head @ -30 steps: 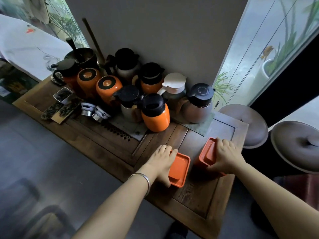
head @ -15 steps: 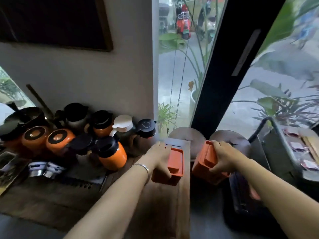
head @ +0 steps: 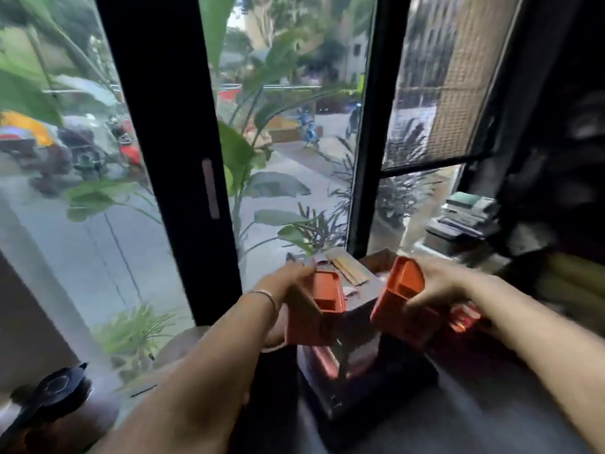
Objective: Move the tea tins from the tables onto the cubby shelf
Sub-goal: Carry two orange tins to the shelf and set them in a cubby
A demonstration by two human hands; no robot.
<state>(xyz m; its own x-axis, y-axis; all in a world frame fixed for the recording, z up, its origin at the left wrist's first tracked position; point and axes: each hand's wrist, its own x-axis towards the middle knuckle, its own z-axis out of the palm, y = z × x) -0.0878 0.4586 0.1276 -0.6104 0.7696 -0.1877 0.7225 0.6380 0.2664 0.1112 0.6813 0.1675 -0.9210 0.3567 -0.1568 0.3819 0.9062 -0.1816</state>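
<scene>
While each hand, left and right, grips 1 orange square tea tin, no cubby shelf shows yet.

Motion blur smears the whole frame. The left tin hides most of the left hand's fingers; the black jug lid is cut off at the lower left; the stacked items at the right are unreadable.
</scene>
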